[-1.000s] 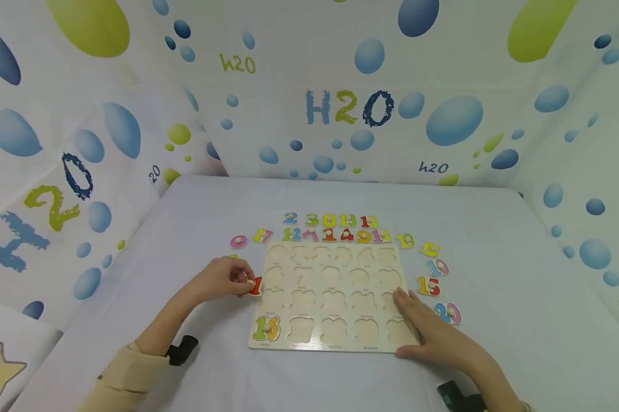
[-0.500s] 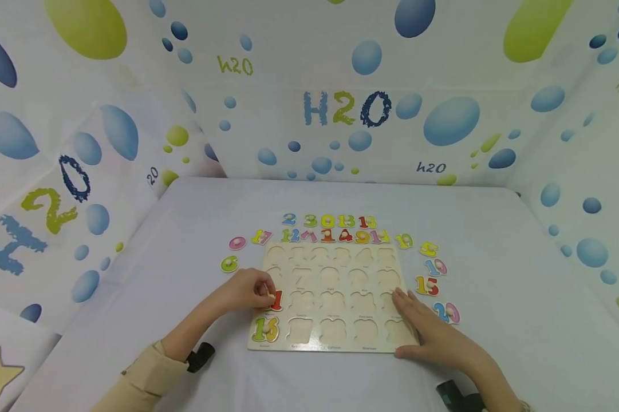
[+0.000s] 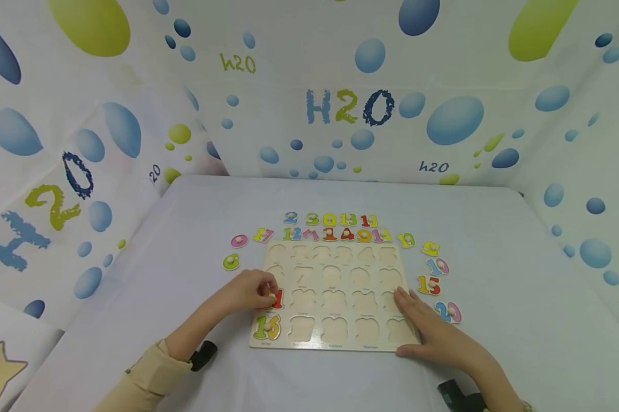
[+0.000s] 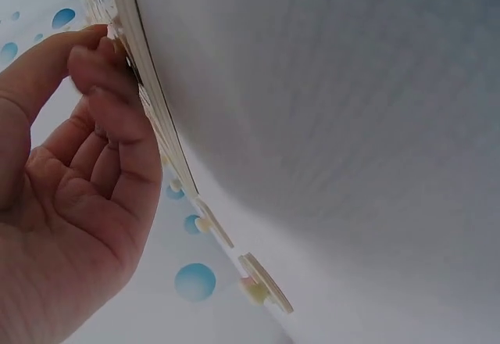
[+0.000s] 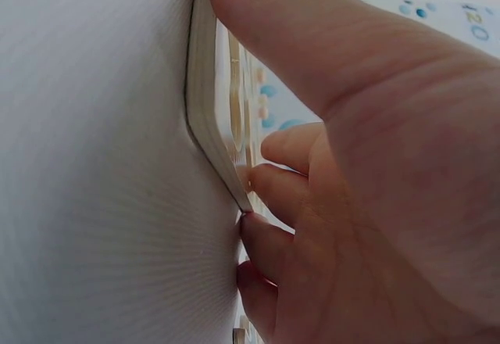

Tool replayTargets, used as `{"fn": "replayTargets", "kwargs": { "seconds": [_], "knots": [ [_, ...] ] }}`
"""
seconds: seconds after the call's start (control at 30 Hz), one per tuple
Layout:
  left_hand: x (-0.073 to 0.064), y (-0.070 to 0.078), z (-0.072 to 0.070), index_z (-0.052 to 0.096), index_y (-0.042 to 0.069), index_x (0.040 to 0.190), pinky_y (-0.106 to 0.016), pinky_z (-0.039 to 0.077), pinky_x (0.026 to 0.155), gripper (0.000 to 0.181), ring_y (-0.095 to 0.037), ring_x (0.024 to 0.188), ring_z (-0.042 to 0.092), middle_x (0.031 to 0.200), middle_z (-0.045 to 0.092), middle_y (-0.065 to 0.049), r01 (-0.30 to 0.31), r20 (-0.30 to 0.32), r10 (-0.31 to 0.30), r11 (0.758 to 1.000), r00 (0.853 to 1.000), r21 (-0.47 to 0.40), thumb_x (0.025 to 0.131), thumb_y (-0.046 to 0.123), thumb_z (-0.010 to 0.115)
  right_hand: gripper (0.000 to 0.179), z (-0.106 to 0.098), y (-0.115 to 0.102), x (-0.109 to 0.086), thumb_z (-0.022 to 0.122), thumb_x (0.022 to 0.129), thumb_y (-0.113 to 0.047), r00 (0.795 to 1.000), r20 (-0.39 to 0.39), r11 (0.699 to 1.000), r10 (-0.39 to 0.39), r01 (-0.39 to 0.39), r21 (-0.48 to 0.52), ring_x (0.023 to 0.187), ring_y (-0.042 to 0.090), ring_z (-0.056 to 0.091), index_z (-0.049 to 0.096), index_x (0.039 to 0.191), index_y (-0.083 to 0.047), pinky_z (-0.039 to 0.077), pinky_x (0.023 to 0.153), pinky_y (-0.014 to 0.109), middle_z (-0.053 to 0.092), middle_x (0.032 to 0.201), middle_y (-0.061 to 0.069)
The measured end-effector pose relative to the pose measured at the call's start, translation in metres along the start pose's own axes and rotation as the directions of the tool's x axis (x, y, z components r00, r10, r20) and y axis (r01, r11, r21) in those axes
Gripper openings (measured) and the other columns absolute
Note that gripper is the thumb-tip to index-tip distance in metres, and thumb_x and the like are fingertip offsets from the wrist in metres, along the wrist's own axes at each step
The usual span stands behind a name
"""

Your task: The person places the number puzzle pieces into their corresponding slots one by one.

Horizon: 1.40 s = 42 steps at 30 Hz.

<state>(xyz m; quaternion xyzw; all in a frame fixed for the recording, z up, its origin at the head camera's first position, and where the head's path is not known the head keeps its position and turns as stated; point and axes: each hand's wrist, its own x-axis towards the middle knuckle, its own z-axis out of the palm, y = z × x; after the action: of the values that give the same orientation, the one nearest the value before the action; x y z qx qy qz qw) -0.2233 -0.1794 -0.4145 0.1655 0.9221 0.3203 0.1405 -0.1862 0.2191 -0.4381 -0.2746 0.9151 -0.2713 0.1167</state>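
Number piece [image 3: 280, 298] — under left hand [image 3: 252, 290], seemingly pinched

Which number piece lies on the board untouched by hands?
The green-and-orange piece at the board's near left corner; the left hand pinches a red one; the rest lie outside.

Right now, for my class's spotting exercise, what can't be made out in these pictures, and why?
- Head view: the left part of the red piece, hidden by the left hand.
- Head view: most labels on the board, too small to read.
- Head view: part of the board's right edge, covered by the right hand.
- Left wrist view: the red piece, behind blurred fingers.
- Right wrist view: the thumb's tip, cut off by the top edge.
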Motion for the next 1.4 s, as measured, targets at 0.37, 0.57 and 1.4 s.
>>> {"fn": "replayTargets", "kwargs": {
  "seconds": [0.37,0.57,1.4],
  "knots": [
    [-0.005,-0.035,-0.06,0.059,0.0,0.115,-0.03,0.042,0.051,0.028,-0.018,0.057,0.052,0.067,0.056,-0.004,0.037,-0.204,-0.044,0.999,0.978,-0.037,0.089,0.011,0.063,0.102,0.0,0.003,0.003,0.064,0.074,-0.063,1.0,-0.005,1.0,-0.018,0.018,-0.004,0.138,0.034,0.012,0.023,0.149,-0.008,0.022,0.104,0.054,0.019,0.153,0.009],
    [-0.002,-0.073,-0.077,0.059,-0.002,0.109,-0.03,0.044,0.057,0.024,-0.018,0.062,0.055,0.073,0.057,-0.005,0.128,-0.153,-0.136,0.99,0.979,-0.062,0.089,0.01,0.063,0.101,0.001,0.001,0.003,0.065,0.074,-0.061,1.0,0.002,1.0,-0.017,0.017,0.011,0.138,0.034,0.012,0.023,0.149,-0.008,0.022,0.104,0.054,0.019,0.153,0.009],
    [0.033,-0.018,-0.028,0.065,0.003,0.088,-0.028,0.043,0.056,0.009,-0.015,0.059,0.059,0.063,0.061,-0.001,0.059,-0.056,-0.069,0.985,0.996,-0.162,0.082,0.009,0.067,0.102,0.0,0.002,0.0,0.064,0.074,-0.062,1.0,-0.006,1.0,-0.019,0.019,0.001,0.138,0.034,0.012,0.022,0.149,-0.01,0.021,0.104,0.055,0.019,0.153,0.009]
  ]
}}
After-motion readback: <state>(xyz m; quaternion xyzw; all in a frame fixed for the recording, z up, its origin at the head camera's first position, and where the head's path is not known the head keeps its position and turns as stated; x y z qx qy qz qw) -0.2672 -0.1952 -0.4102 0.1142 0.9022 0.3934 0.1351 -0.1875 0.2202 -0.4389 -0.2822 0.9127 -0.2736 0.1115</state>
